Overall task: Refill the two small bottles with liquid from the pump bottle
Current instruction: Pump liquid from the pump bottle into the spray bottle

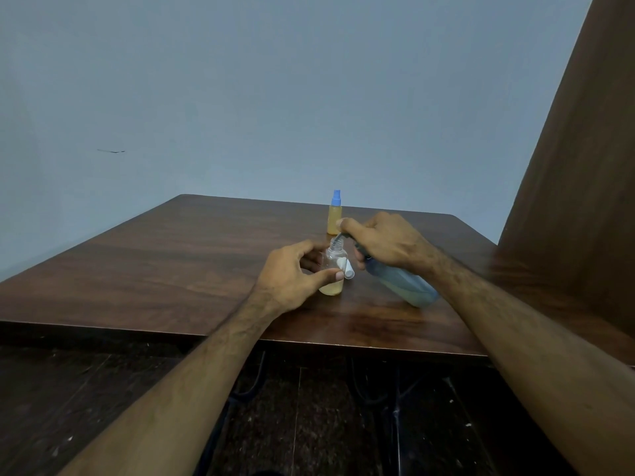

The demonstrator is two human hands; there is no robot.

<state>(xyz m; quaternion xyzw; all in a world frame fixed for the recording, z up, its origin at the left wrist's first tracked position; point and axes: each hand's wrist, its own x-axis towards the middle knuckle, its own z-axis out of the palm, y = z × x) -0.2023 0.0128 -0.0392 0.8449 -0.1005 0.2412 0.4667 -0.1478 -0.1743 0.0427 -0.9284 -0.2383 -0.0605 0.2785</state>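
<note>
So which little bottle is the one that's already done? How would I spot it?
Look at the brown wooden table and find the two hands working near its middle. Just behind them, toward the wall, a small bottle stands by itself, untouched. It wears a blue cap and is yellow nearly to the neck, while the open bottle between the hands has no cap and only a little yellow at the bottom.

open bottle point(332, 269) on table point(171, 262), capped bottle point(335, 214) behind, tilted pump bottle point(402, 280) right.
</note>
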